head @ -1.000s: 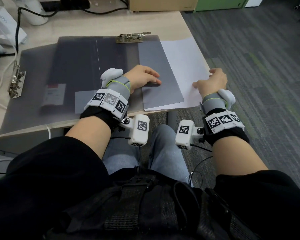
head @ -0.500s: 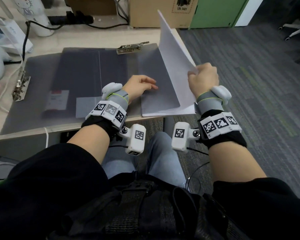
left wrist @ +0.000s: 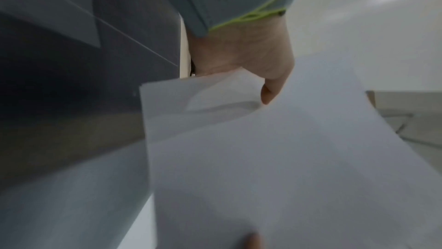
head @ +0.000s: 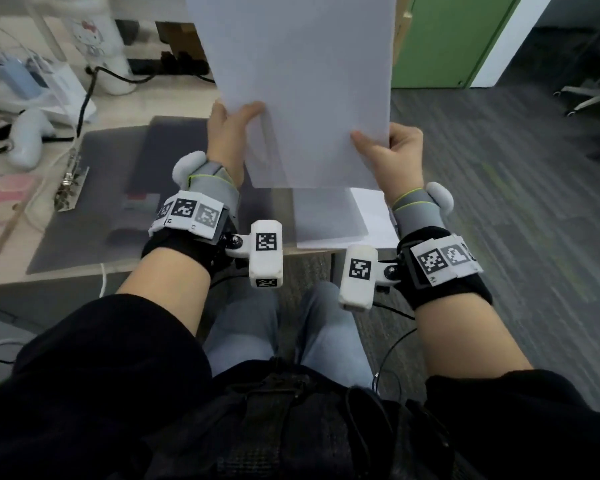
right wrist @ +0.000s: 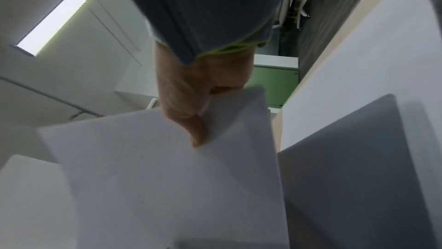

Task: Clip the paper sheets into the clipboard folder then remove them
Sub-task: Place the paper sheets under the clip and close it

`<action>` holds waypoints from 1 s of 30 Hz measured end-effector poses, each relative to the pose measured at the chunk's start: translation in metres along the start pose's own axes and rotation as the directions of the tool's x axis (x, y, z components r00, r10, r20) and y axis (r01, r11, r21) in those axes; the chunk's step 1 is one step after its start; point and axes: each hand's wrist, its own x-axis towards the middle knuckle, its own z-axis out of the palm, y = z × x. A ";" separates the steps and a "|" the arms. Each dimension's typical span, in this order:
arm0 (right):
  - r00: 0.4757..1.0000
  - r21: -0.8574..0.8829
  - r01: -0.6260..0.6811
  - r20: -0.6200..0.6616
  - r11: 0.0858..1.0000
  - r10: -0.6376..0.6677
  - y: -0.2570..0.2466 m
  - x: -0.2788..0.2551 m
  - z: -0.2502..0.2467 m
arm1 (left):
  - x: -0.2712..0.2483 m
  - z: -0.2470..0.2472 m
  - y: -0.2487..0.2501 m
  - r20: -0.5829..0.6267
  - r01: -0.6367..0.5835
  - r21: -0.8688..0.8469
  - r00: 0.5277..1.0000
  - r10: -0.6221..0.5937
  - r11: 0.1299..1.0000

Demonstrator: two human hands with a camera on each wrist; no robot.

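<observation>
I hold a stack of white paper sheets (head: 298,81) upright in the air above the desk's right end. My left hand (head: 236,119) pinches its lower left edge, thumb on the near face. My right hand (head: 385,147) pinches the lower right corner in the same way. The left wrist view shows the thumb (left wrist: 270,83) on the paper sheets (left wrist: 263,158); the right wrist view shows the thumb (right wrist: 191,120) pressed on the paper sheets (right wrist: 167,177). The grey clipboard folder (head: 118,161) lies open and flat on the desk below, its metal clip (head: 70,181) at the left edge.
A grey flap (head: 329,213) and a white sheet (head: 374,216) lie under my hands at the desk's front right corner. A white controller (head: 25,140), black cable (head: 94,81), white mug (head: 94,39) and pink item (head: 0,202) crowd the left. Carpet, a green cabinet (head: 440,39) and a chair (head: 589,95) are right.
My right hand has lifted the sheets off the desk and stood them upright. My left hand has left the folder and taken the sheets' left edge.
</observation>
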 end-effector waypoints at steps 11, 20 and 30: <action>0.980 0.287 -0.200 0.064 0.937 0.190 -0.014 0.015 0.030 | 0.008 -0.024 0.035 0.098 -0.147 0.216 0.987 0.129 0.965; 0.989 0.302 -0.082 -0.089 0.950 0.114 -0.016 0.031 0.048 | 0.021 -0.021 0.032 0.088 -0.140 0.229 0.988 0.123 0.963; 0.912 -0.330 -0.407 -0.101 0.852 0.397 0.055 0.034 0.058 | 0.020 -0.049 -0.038 -0.114 0.246 0.689 0.966 -0.233 0.681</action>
